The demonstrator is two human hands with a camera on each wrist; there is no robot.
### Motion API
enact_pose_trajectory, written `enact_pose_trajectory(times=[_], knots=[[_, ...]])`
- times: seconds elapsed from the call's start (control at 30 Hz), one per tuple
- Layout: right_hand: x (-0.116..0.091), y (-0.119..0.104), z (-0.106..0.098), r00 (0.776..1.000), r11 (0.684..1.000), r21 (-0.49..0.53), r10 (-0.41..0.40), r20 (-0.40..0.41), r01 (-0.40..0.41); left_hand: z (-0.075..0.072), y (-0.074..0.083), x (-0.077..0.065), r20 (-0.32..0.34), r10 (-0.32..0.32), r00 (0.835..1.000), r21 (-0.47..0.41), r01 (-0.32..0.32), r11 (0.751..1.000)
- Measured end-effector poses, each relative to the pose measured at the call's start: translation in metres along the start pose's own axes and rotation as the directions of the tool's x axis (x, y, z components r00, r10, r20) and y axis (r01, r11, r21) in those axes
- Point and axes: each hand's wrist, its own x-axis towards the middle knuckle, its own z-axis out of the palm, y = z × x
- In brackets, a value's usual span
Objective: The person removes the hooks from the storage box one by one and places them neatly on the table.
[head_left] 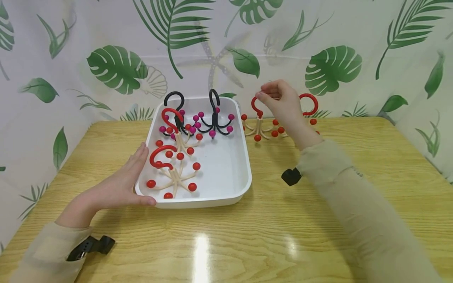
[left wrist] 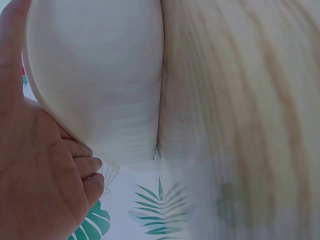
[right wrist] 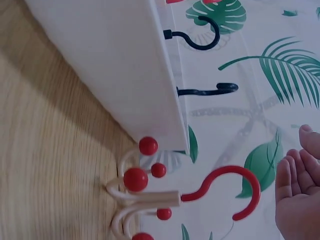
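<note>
**Right hand (head_left: 284,104) hangs by a red hook beside the white tray (head_left: 205,203)**

From where I stand, the step in hand looks like a reach for the beige claw hanger (head_left: 259,125) with a red hook and red balls. It stands upright on the table (head_left: 226,236), right of centre in the head view's upper half, just beside the tray's right wall. I can't tell whether its balls touch the wall.

The right hand's grip is part-way wide, thumb apart from loosely bent fingers; the right wrist view shows a gap between it and the hook, so it holds nothing. It could also be a moment of letting go.

The left hand (head_left: 116,188) lies along the tray's left side, its grip spread wide, fingers along the wall and thumb at the near corner, seemingly steadying it.

Inside, two black hangers with magenta balls stand towards the back, and two red-hooked ones sit on the left. Another red-hooked hanger (head_left: 316,106) is partly hidden behind the right arm.

If it's a pick-up, the next move calls for closing thumb and fingers on the hook and lifting straight; the splayed arms could catch the rim, I'd judge.
</note>
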Motion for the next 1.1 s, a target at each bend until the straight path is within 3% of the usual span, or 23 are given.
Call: enact_pose_trajectory(times=[0.23, 0.57, 0.83, 1.1], knots=[[0.002, -0.004, 0.021, 0.997, 1.0, -0.014, -0.011, 0.075, 0.012, 0.002, -0.002, 0.002, 0.0, -0.009, 1.0, 0.002, 0.009, 1.0], [0.013, -0.008, 0.052, 0.992, 0.998, 0.022, 0.057, 0.109, -0.059, 0.002, -0.003, 0.002, -0.005, 0.0, 1.0, -0.001, 0.0, 1.0], [0.016, -0.007, 0.067, 0.99, 0.998, 0.013, 0.057, 0.126, -0.059, 0.001, 0.0, 0.001, -0.01, 0.016, 1.0, -0.004, -0.016, 1.0], [0.02, -0.005, 0.074, 0.973, 0.992, -0.038, 0.124, 0.193, -0.119, 0.002, -0.001, 0.001, -0.003, 0.005, 1.0, -0.008, -0.005, 1.0]])
